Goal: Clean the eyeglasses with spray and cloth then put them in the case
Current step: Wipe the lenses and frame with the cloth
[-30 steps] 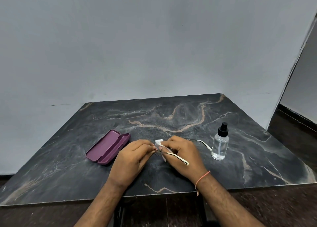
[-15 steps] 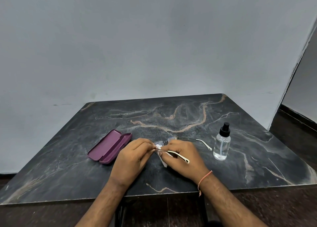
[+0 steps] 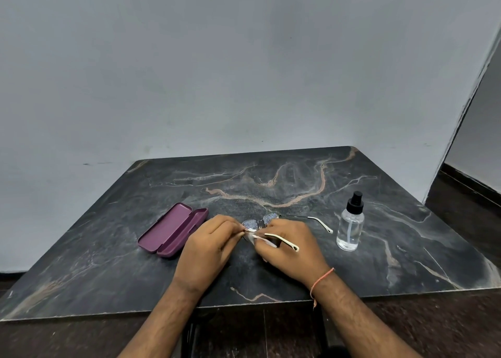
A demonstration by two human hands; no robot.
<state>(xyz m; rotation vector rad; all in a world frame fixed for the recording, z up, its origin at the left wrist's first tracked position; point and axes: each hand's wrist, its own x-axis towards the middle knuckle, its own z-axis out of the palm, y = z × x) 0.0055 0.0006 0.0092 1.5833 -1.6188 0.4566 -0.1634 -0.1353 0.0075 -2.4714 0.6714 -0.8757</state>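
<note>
while held low over the tabletop (image 3: 311, 276) centre, eyeglasses (image 3: 260, 223) pinched at one lens edge by left hand (image 3: 207, 249); right hand (image 3: 291, 248) clasps a pale cloth (image 3: 261, 239) against the frame. open purple case (image 3: 173, 229) lying left, spray bottle (image 3: 350, 222) standing right.

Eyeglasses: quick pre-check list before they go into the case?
1. Case open and lying flat on the table: ok.
2. Eyeglasses held: ok, left hand pinches one side of the frame, right hand grips the other.
3. Cloth out of the way: not ok, it is in the right hand against the lens.
4. Temples folded for the case: not ok, both stick out open.
5. Lenses clean: cannot tell at this size.
6. Spray bottle upright, apart from the hands: ok.
</note>
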